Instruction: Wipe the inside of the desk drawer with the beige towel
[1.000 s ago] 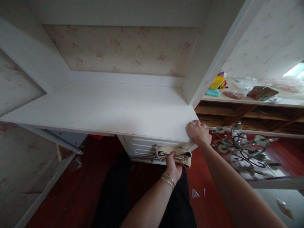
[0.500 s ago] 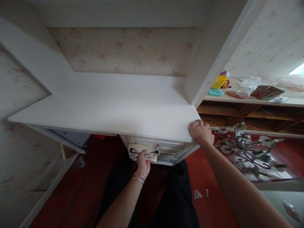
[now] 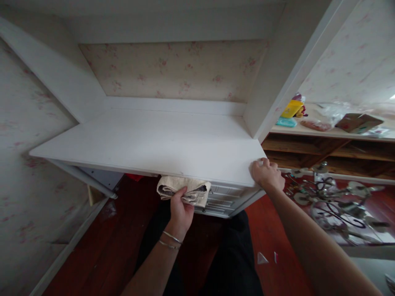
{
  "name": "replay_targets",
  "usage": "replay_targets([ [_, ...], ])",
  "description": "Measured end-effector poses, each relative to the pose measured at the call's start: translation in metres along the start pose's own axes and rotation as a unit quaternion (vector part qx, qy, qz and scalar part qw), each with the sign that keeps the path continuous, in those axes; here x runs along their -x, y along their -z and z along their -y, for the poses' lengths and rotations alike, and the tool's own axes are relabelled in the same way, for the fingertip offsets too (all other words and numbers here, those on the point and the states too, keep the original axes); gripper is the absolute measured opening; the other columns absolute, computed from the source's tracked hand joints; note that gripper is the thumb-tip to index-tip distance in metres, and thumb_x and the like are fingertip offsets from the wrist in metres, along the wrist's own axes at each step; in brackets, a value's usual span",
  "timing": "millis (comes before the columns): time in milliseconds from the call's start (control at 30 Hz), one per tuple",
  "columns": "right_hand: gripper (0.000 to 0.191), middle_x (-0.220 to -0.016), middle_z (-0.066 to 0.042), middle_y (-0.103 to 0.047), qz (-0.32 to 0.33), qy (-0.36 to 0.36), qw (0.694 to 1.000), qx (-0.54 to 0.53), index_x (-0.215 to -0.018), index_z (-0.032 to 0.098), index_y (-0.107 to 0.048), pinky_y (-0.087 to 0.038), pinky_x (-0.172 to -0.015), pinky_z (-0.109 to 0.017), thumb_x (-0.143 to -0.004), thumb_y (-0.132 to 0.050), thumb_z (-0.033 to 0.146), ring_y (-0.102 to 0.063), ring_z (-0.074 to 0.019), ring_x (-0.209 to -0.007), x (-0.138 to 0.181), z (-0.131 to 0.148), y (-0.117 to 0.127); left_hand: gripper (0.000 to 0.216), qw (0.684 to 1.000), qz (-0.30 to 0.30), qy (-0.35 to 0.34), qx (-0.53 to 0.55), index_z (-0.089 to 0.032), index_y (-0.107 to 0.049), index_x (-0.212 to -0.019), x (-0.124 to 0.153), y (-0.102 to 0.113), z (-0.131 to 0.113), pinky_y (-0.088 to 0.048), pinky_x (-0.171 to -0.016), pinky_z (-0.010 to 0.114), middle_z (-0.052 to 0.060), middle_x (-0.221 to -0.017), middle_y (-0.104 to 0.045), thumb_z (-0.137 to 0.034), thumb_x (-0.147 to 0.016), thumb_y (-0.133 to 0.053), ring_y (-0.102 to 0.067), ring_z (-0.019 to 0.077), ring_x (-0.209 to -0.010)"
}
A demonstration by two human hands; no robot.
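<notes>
My left hand [image 3: 180, 209], with two bangles at the wrist, is closed on a folded beige cloth [image 3: 197, 187], thumb on top. The cloth is folded in layers with a darker inside and sits just at the front edge of the white desk [image 3: 173, 139]. My right hand [image 3: 268, 174] grips the desk's right front corner, its fingers curled on the top. A small whitish spot shows by its fingers; I cannot make it out. Below the desktop, behind the cloth, are white drawers [image 3: 228, 197] with small handles, partly covered.
To the right, a low wooden shelf [image 3: 333, 144] carries plastic bags, a yellow item [image 3: 291, 109] and a brown box [image 3: 358, 122]. A metal chandelier [image 3: 342, 205] lies below it. Small scraps [image 3: 262, 258] lie on the red floor [image 3: 101, 246]. Upright white panels flank the desk.
My left hand has raised the cloth closer to the desk's front edge and to me. My right hand stays on the corner. The view has shifted slightly.
</notes>
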State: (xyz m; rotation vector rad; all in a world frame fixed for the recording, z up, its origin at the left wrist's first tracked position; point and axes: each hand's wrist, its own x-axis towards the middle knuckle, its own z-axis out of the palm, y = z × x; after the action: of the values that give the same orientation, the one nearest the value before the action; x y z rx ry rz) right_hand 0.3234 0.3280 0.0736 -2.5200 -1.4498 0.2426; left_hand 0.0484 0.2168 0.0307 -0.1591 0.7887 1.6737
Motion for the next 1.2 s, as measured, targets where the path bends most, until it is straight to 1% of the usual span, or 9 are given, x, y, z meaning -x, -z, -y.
replay_targets([
  [100, 0.057, -0.138, -0.018, -0.047, 0.004, -0.002, 1.0, 0.0, -0.142, 0.027, -0.044, -0.044, -0.094, -0.055, -0.095, -0.025, 0.051, -0.05, -0.0408, -0.123, 0.0, 0.001, 0.001, 0.039, 0.999, 0.007, 0.041, -0.002, -0.013, -0.065, -0.114, 0.016, -0.007, 0.013, -0.057, -0.089, 0.039, 0.008, -0.102, -0.074, -0.006, -0.076, -0.062, -0.071, 0.0235, -0.093],
  [167, 0.058, -0.138, -0.018, -0.047, 0.005, -0.003, 1.0, 0.001, -0.143, 0.026, -0.044, -0.044, -0.095, -0.055, -0.095, -0.025, 0.052, -0.05, -0.0403, -0.124, 0.0, 0.002, 0.003, 0.036, 0.995, 0.019, 0.098, -0.01, -0.01, -0.066, -0.112, 0.025, -0.009, 0.028, -0.057, -0.089, 0.042, 0.01, -0.101, -0.074, -0.009, -0.076, -0.062, -0.071, 0.0258, -0.093],
  [267, 0.059, -0.139, -0.018, -0.047, 0.01, -0.008, 1.0, 0.001, -0.144, 0.026, -0.043, -0.044, -0.095, -0.054, -0.095, -0.025, 0.052, -0.049, -0.04, -0.125, 0.002, 0.004, 0.005, 0.036, 0.978, 0.063, 0.2, -0.013, -0.007, -0.066, -0.112, 0.032, -0.011, 0.06, -0.056, -0.09, 0.045, 0.015, -0.106, -0.073, -0.015, -0.077, -0.062, -0.07, 0.0293, -0.098],
  [400, 0.058, -0.137, -0.018, -0.048, 0.009, -0.01, 1.0, 0.0, -0.144, 0.027, -0.043, -0.043, -0.096, -0.054, -0.095, -0.026, 0.052, -0.05, -0.0395, -0.124, 0.003, 0.005, 0.005, 0.038, 0.956, 0.084, 0.281, -0.008, -0.006, -0.066, -0.113, 0.033, -0.012, 0.106, -0.055, -0.091, 0.043, 0.016, -0.111, -0.071, -0.013, -0.075, -0.062, -0.069, 0.0286, -0.1],
  [600, 0.058, -0.137, -0.018, -0.049, 0.002, -0.005, 1.0, 0.001, -0.142, 0.026, -0.044, -0.044, -0.095, -0.054, -0.095, -0.024, 0.054, -0.051, -0.0394, -0.123, 0.003, 0.004, 0.004, 0.031, 0.939, 0.061, 0.339, 0.016, -0.003, -0.066, -0.107, 0.026, -0.004, 0.157, -0.055, -0.09, 0.034, 0.017, -0.11, -0.071, -0.015, -0.079, -0.061, -0.07, 0.0248, -0.098],
  [767, 0.057, -0.137, -0.017, -0.048, 0.007, -0.007, 1.0, 0.003, -0.143, 0.028, -0.043, -0.043, -0.095, -0.054, -0.095, -0.026, 0.052, -0.051, -0.0396, -0.123, 0.003, 0.004, 0.005, 0.031, 0.935, 0.03, 0.353, -0.001, -0.002, -0.066, -0.108, 0.007, 0.021, 0.182, -0.055, -0.088, 0.034, 0.017, -0.106, -0.072, -0.017, -0.081, -0.061, -0.07, 0.0245, -0.095],
  [867, 0.056, -0.137, -0.017, -0.048, 0.01, -0.01, 1.0, 0.0, -0.143, 0.029, -0.043, -0.043, -0.095, -0.055, -0.095, -0.027, 0.052, -0.05, -0.0398, -0.123, 0.002, 0.004, 0.005, 0.028, 0.943, 0.005, 0.332, -0.02, -0.003, -0.065, -0.105, -0.008, 0.039, 0.186, -0.057, -0.083, 0.036, 0.017, -0.099, -0.073, -0.015, -0.081, -0.061, -0.071, 0.0246, -0.088],
  [967, 0.057, -0.137, -0.017, -0.048, 0.013, -0.009, 1.0, -0.002, -0.143, 0.029, -0.043, -0.043, -0.094, -0.055, -0.094, -0.026, 0.053, -0.05, -0.0393, -0.123, 0.002, 0.004, 0.005, 0.023, 0.961, -0.026, 0.274, -0.022, -0.005, -0.064, -0.102, -0.022, 0.055, 0.178, -0.058, -0.08, 0.037, 0.015, -0.093, -0.073, -0.013, -0.081, -0.061, -0.072, 0.024, -0.083],
  [1200, 0.057, -0.137, -0.017, -0.047, 0.014, -0.012, 1.0, -0.001, -0.142, 0.029, -0.044, -0.043, -0.095, -0.055, -0.094, -0.026, 0.053, -0.05, -0.0393, -0.123, 0.002, 0.005, 0.005, 0.029, 0.989, -0.064, 0.129, -0.006, -0.011, -0.063, -0.108, -0.048, 0.08, 0.118, -0.058, -0.083, 0.036, 0.009, -0.094, -0.073, -0.007, -0.08, -0.06, -0.072, 0.021, -0.083],
])
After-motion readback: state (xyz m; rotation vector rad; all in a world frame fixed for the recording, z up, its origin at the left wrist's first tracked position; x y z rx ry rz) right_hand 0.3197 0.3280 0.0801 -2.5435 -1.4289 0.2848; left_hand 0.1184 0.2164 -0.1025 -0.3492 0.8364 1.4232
